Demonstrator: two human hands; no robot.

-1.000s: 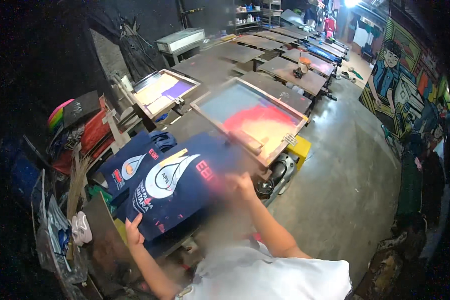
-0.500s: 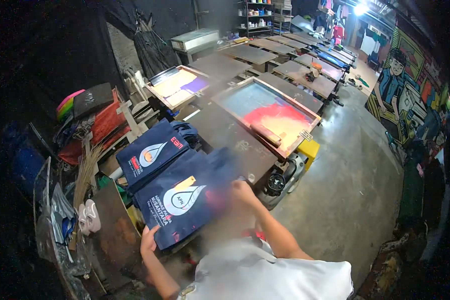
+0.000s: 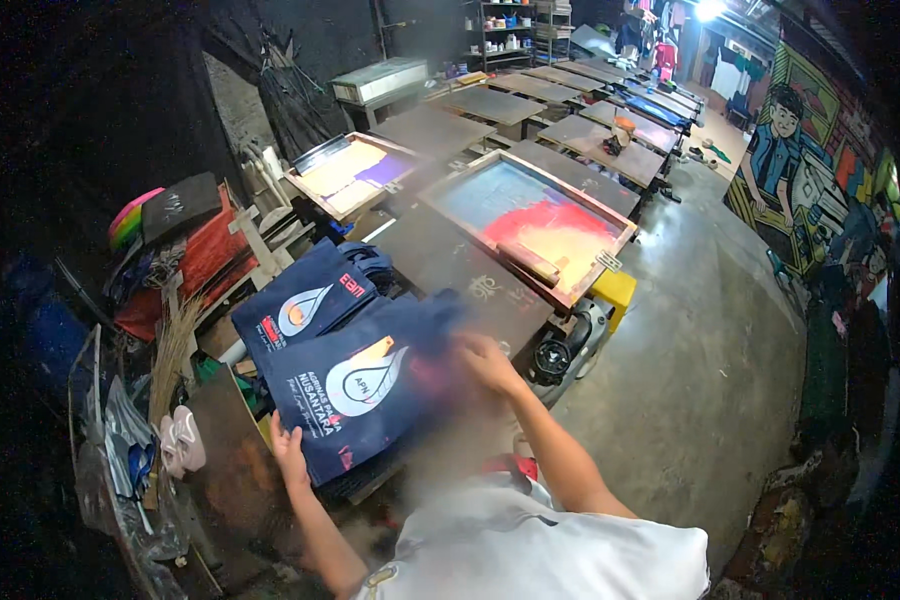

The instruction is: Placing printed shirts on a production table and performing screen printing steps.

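Note:
A navy fabric bag [image 3: 382, 432] with a white drop-shaped print lies across a stack at the table's near left end. My left hand [image 3: 290, 458] pinches its lower left edge, the thumb on top of the cloth. At the opposite edge my right hand [image 3: 487, 364] has its fingers curled onto the fabric. A blurred patch in the picture covers part of that side. Another navy bag [image 3: 268, 322] with a similar drop print and red lettering lies just beyond, partly under the first. Bunched dark fabric [image 3: 368, 260] sits behind it.
A framed printing screen [image 3: 560, 222] with red and yellow ink lies on the dark table [image 3: 420, 240]; a smaller screen [image 3: 355, 172] is farther left. Pink slippers [image 3: 182, 440] and twig bristles [image 3: 178, 345] are at my left. A black round-ended machine part [image 3: 552, 358] juts out at right.
Both hands have shifted slightly away from me with the near bag. Its lower left edge has moved up and a little left, nearer the other bag.

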